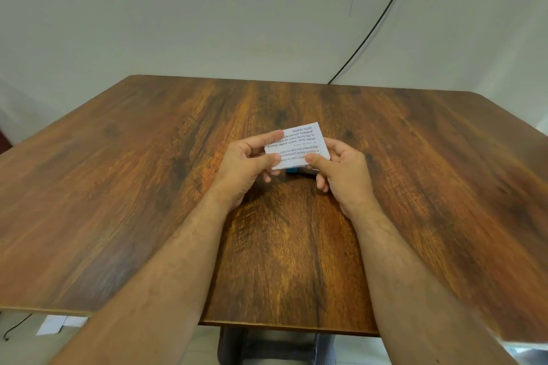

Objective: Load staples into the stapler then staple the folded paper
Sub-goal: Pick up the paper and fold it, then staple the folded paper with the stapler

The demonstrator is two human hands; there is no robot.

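We're pinching the folded paper [297,146] with left hand [248,163] and right hand [341,170] over the table [118,187] centre, likely stapling; blue stapler [293,169] barely showing underneath needs aligning next.

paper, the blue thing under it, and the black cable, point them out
paper [299,142], head view, printed face between the thumbs
blue thing [292,170], head view, sliver showing below the paper's edge
cable [382,13], head view, mid-run against the wall
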